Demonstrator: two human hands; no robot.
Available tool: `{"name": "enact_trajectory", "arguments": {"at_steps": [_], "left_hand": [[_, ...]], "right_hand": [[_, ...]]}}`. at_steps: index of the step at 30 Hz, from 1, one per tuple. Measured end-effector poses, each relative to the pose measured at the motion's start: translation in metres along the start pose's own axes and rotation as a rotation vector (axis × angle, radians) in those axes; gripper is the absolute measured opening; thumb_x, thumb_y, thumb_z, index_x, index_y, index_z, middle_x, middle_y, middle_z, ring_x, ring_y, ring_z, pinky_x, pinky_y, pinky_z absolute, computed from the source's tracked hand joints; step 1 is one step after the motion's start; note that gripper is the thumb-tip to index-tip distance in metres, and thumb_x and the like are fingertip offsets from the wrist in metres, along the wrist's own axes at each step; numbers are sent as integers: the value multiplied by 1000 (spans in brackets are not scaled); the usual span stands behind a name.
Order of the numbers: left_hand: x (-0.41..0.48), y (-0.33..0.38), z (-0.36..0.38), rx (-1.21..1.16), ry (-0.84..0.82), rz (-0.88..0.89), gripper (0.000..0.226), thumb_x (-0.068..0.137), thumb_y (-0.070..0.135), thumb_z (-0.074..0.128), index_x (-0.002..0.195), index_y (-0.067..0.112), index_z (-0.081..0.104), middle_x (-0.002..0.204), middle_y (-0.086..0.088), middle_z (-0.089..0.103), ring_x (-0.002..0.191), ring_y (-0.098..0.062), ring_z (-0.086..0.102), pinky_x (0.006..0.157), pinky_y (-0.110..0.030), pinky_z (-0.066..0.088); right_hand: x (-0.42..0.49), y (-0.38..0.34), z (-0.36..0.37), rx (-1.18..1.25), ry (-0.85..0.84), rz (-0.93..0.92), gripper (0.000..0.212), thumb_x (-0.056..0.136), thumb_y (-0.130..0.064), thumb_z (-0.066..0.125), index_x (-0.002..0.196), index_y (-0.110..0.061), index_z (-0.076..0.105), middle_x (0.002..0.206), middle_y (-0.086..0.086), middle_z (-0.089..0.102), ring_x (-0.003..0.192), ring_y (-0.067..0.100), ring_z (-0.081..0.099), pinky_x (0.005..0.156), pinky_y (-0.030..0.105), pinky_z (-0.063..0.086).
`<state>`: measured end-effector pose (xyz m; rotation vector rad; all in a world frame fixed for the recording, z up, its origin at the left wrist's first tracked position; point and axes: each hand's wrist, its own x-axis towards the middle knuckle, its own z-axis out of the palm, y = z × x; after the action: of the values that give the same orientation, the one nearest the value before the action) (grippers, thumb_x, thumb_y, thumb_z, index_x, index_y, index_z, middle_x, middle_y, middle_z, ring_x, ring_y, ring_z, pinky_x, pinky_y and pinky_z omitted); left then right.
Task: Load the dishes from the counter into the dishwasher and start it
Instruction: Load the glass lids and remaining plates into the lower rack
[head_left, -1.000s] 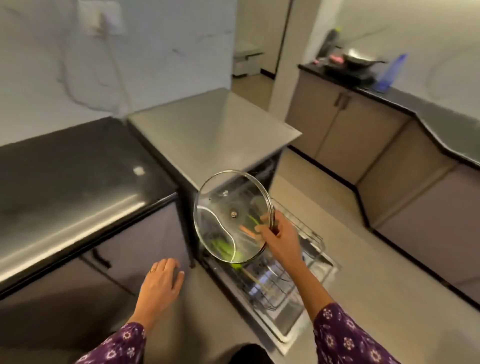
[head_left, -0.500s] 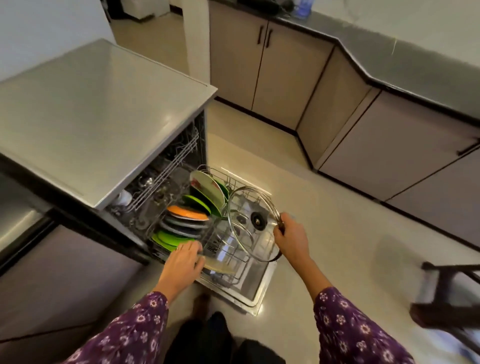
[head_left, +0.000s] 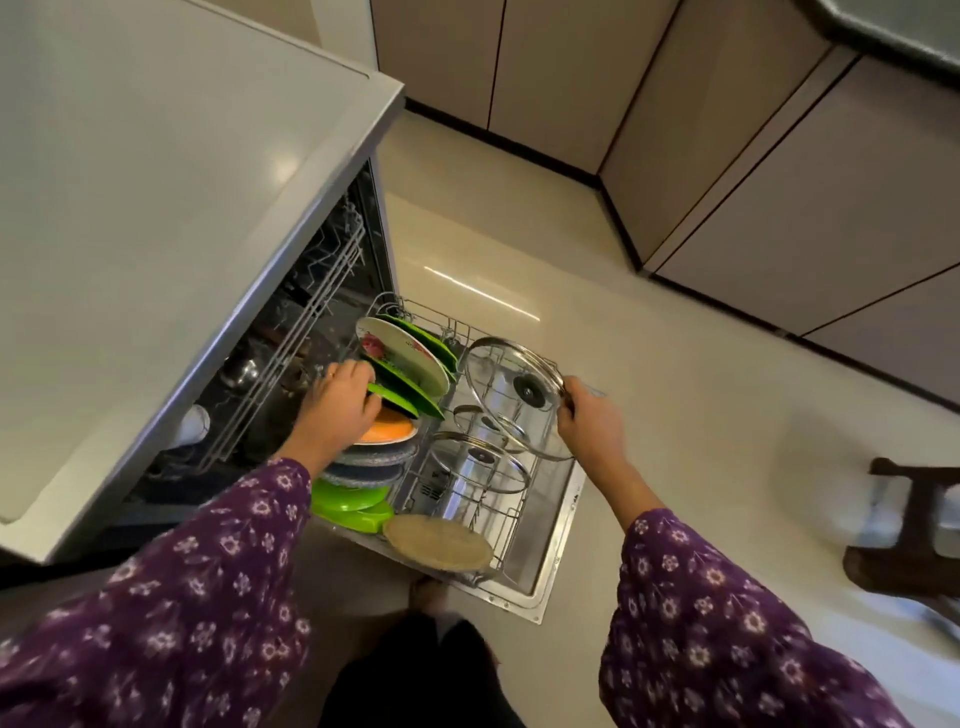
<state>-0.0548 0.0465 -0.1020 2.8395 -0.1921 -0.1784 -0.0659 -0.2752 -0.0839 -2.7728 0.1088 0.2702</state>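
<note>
Right hand (head_left: 589, 421) is out over the pulled-out lower rack (head_left: 524, 512), fingers pinched on the steel rim of the glass lid (head_left: 496, 387), and the lid hangs tilted above the rack's right half with its dark knob facing the camera. It is above the wires, and whether its low edge touches them cannot be told. Just below it, 2 more glass lids (head_left: 475, 467) stand leaning in the tines. Over on the left half, the left hand (head_left: 340, 402) reaches in, fingers curled over the top edge of a dark green plate (head_left: 402, 397). Behind that plate stands a white floral plate (head_left: 405, 356), with more green behind it. In front comes an orange plate (head_left: 389, 431), then grey speckled plates (head_left: 376, 457), then 2 lime-green plates (head_left: 353, 501), all on edge in a row. A round tan disc (head_left: 439, 540) leans at the rack's near corner. The rack sits over the dropped dishwasher door (head_left: 563, 530), and the grey desk (head_left: 156, 182) covers the dishwasher, with the upper rack (head_left: 317, 312) showing inside. A dark wooden stool (head_left: 914, 525) stands on the floor, well apart to the right.
</note>
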Motion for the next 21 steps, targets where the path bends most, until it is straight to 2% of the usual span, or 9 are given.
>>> {"name": "enact_trajectory", "arguments": {"at_steps": [5, 10, 12, 15, 18, 20, 21], "left_hand": [[53, -37, 24, 207, -41, 148, 22, 76, 13, 70, 91, 6, 56, 88, -14, 56, 81, -34, 56, 66, -45, 49], [90, -75, 49, 377, -45, 224, 29, 69, 11, 72, 94, 6, 58, 93, -14, 58, 86, -32, 57, 71, -42, 45], [98, -91, 57, 409, -41, 241, 30, 68, 10, 71, 95, 6, 59, 97, -14, 58, 90, -32, 57, 76, -42, 44], [102, -112, 65, 431, -48, 248, 35, 64, 9, 74, 96, 4, 61, 103, -17, 60, 96, -33, 56, 86, -42, 39], [101, -126, 74, 438, -71, 281, 40, 66, 19, 72, 101, 3, 60, 109, -17, 58, 101, -33, 54, 99, -39, 31], [101, -133, 79, 455, -63, 325, 41, 74, 29, 56, 106, 3, 58, 112, -17, 56, 106, -32, 51, 115, -32, 14], [103, -133, 78, 457, -41, 332, 42, 77, 29, 50, 108, 2, 58, 113, -18, 56, 107, -33, 50, 117, -31, 5]], "right_hand": [[54, 9, 37, -106, -28, -26, 24, 93, -12, 45, 116, -17, 51, 81, 11, 66, 63, 27, 57, 54, 32, 43], [94, 19, 74, -198, -52, -68, 33, 95, -11, 44, 126, -20, 50, 91, 10, 68, 68, 29, 61, 55, 30, 43], [104, 23, 90, -231, -71, -69, 32, 96, -11, 43, 127, -18, 49, 93, 9, 68, 69, 27, 62, 55, 28, 41], [115, 26, 109, -226, -84, -60, 28, 97, -11, 43, 123, -15, 50, 92, 9, 68, 65, 21, 58, 58, 30, 47], [123, 29, 125, -241, -84, -53, 25, 97, -12, 43, 121, -13, 51, 85, 7, 65, 58, 16, 46, 52, 24, 35], [127, 30, 135, -231, -85, -64, 23, 97, -12, 44, 119, -12, 52, 85, 9, 66, 56, 17, 46, 53, 24, 35], [128, 30, 137, -231, -85, -73, 22, 97, -13, 44, 117, -12, 52, 85, 9, 66, 56, 17, 47, 53, 25, 36]]}}
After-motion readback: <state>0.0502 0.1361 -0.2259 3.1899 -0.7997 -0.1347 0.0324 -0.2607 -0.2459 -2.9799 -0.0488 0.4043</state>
